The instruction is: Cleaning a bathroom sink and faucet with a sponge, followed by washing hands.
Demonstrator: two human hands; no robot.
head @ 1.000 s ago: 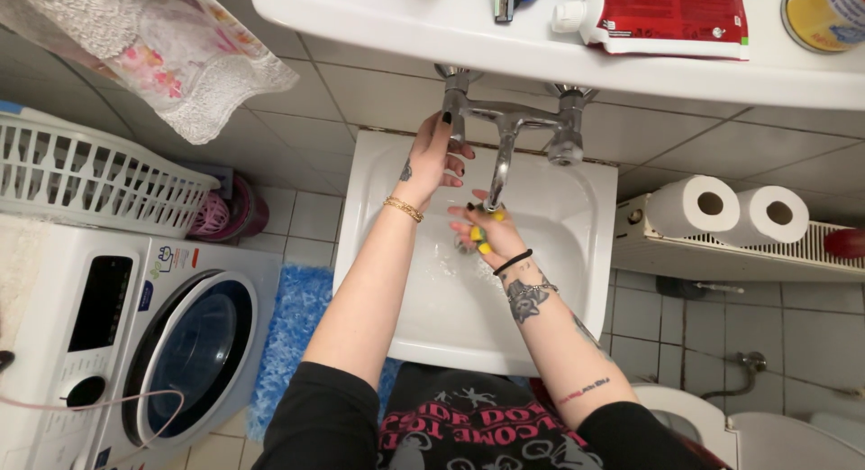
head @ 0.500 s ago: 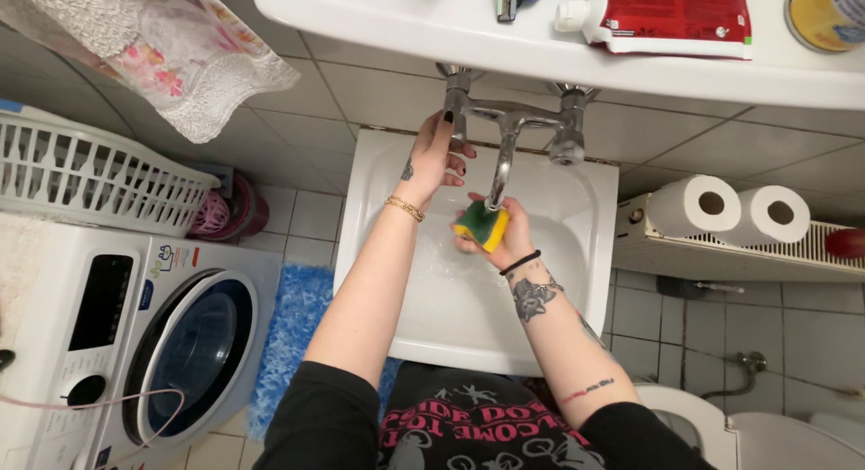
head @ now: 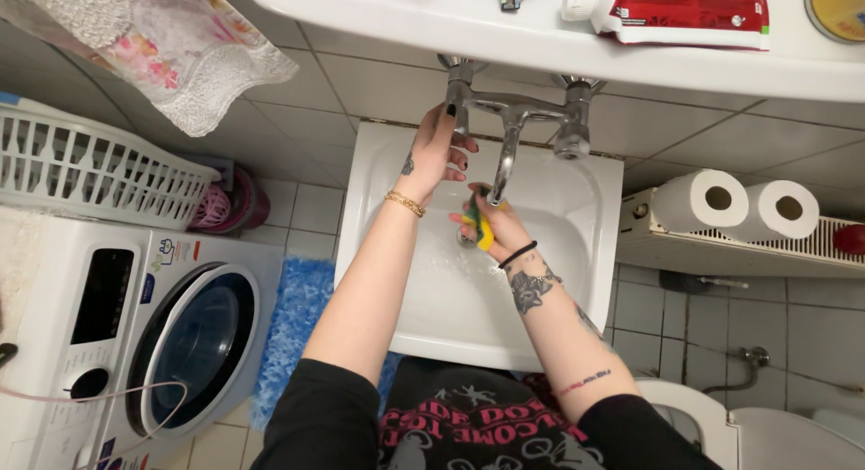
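washing machine (head: pixel 135 335) fills the lower left of the frame. white sink (head: pixel 577 254) sits at centre, with a chrome tap (head: pixel 509 132) above it. left hand (head: pixel 439 150) curls around the tap's left handle. right hand (head: pixel 500 225) squeezes a yellow-green sponge (head: pixel 478 227) under the spout.

Yellow-green sponge (head: pixel 480 225), white sink (head: pixel 577 254), blue rug (head: pixel 290 330), floral towel (head: pixel 171 55)

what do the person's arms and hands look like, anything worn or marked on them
Both arms are bare below short black sleeves. The left hand has dark nail polish, a small tattoo by the wrist and a gold chain bracelet. The right hand has a black band at the wrist, with forearm tattoos beyond it.
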